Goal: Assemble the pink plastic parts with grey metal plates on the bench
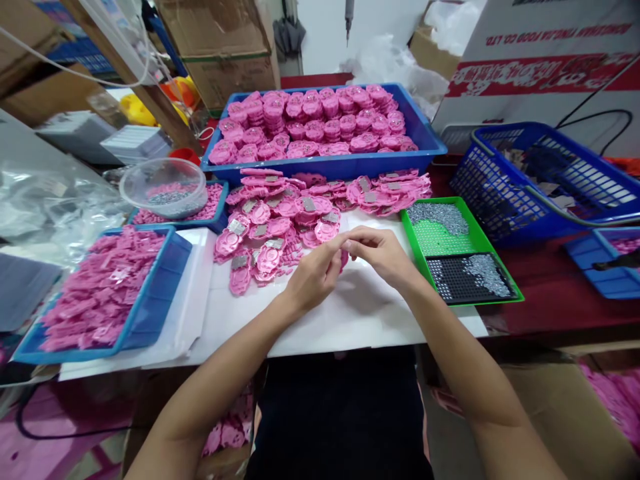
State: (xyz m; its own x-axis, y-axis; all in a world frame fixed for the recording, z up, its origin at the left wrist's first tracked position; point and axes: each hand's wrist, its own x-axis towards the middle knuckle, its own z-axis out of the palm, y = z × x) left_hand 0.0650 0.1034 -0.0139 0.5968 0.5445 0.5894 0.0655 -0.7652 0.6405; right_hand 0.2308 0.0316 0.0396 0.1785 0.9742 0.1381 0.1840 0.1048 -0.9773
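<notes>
My left hand and my right hand meet over the white sheet in the middle of the table, fingertips pinched together. A pink plastic piece shows between them; which fingers grip it is hard to tell. Just beyond lies a heap of pink flower-shaped pieces with small grey squares on them.
A big blue tray of stacked pink pieces stands at the back. A blue tray of pink parts is at the left, a clear bowl behind it. A green tray with small grey parts and a blue basket are at the right.
</notes>
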